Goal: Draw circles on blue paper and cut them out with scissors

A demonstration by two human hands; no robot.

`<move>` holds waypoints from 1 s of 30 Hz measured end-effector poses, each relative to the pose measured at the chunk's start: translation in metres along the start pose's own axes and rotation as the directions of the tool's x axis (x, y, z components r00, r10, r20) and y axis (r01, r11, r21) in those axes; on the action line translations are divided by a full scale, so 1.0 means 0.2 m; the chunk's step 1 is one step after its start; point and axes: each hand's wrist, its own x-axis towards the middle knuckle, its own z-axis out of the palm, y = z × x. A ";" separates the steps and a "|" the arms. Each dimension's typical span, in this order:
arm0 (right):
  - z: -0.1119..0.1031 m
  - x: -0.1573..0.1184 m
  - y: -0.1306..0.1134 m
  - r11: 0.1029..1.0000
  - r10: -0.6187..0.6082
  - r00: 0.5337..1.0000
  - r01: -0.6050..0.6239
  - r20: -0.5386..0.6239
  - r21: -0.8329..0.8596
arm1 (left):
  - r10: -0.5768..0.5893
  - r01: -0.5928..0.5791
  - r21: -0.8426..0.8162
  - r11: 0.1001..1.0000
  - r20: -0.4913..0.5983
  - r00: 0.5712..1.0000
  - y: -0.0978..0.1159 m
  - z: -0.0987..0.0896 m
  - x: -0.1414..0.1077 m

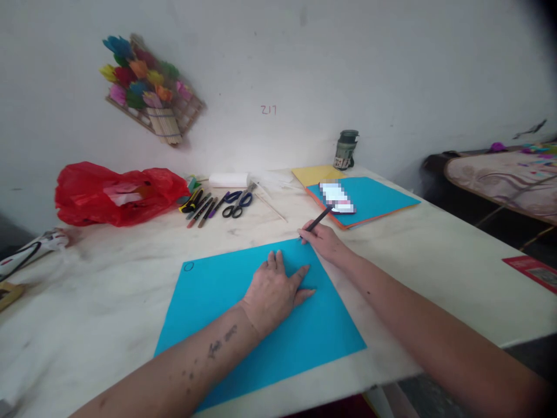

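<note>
A blue paper sheet (243, 325) lies flat on the pale table (108, 302) in front of me. My left hand (276, 290) rests palm down on the sheet's upper middle, fingers spread. At the sheet's far right corner my right hand (326, 241) grips a dark pen (319, 219), its tip touching the paper's corner. A small drawn circle (188, 266) marks the sheet's far left corner.
A red plastic bag (117, 194) lies at the back left. Markers (202, 208), scissors (237, 204) and a white roll (228, 180) sit near the wall. A stack of coloured paper (374, 200) and a grey cup (346, 150) are at the back right. Paper flowers (143, 81) hang on the wall.
</note>
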 end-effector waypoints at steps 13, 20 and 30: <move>0.00 0.00 0.00 1.000 -0.004 1.000 0.004 0.010 0.008 | 0.000 0.000 0.001 1.000 0.021 1.000 0.00 -0.02 0.00; 0.00 0.00 0.01 1.000 0.001 1.000 -0.001 0.008 0.002 | 0.002 -0.002 -0.008 1.000 0.019 1.000 0.00 -0.01 0.00; 0.00 0.00 0.00 1.000 -0.016 1.000 0.016 0.008 0.006 | -0.004 0.004 0.000 1.000 0.012 1.000 0.00 -0.01 0.00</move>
